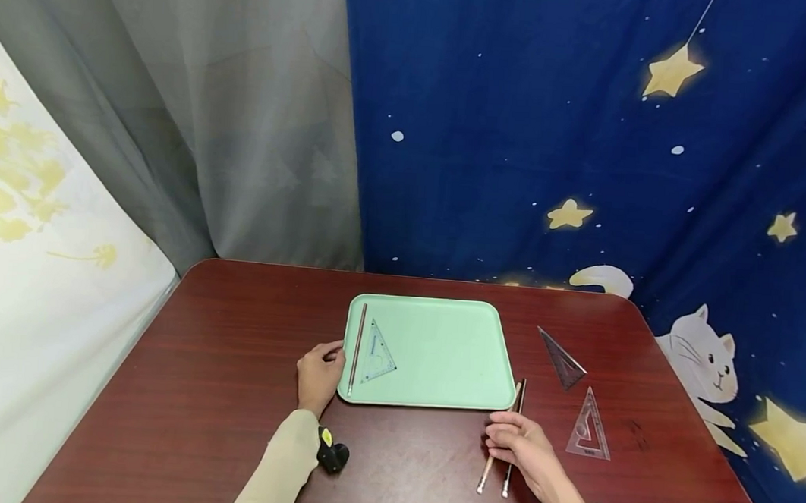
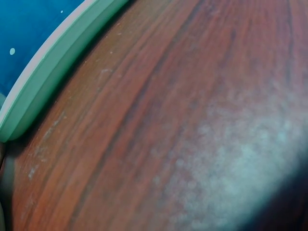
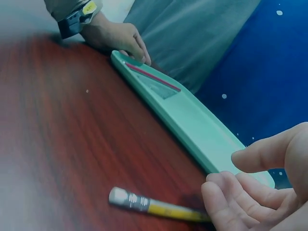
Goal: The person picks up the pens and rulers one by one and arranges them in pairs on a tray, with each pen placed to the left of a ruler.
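A mint-green tray lies on the table. My left hand holds it at the left edge, fingers bent against the rim; the right wrist view shows this hand at the tray's far corner. Inside the tray, a reddish pencil lies beside a clear set square. My right hand hovers over two pencils near the tray's front right corner, one light wood and one dark. In the right wrist view, its thumb stands apart from loosely bent fingers, above a yellow pencil.
Two more clear set squares, one tilted at the back and one nearer, lie right of the tray on the dark red wooden table. A grey curtain and a blue starry one hang behind the table.
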### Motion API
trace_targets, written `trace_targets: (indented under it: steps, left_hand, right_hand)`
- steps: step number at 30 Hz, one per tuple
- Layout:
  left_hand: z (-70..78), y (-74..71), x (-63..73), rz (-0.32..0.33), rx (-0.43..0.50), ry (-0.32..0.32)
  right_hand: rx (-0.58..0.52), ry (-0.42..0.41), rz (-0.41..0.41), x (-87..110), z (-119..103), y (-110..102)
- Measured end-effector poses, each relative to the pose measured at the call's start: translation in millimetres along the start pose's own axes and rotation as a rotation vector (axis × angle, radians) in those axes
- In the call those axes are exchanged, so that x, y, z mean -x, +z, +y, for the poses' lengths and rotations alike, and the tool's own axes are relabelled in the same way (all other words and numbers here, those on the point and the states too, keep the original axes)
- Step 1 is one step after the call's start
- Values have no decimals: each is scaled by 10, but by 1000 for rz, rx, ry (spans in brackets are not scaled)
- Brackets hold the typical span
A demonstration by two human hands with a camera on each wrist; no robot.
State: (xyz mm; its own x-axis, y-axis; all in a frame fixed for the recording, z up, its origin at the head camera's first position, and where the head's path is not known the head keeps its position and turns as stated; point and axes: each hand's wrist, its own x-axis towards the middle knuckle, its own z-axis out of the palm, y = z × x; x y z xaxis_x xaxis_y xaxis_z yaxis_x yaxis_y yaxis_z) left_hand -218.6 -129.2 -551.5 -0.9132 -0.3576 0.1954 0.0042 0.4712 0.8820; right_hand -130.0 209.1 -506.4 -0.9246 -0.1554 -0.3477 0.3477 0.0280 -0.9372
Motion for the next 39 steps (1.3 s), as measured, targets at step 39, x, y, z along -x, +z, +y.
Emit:
trace_targets:
  steps: [39]
  left_hand:
    - [1,-5,5,-7,-7,-25]
  right_hand:
    - [298,164,373,367,163,3]
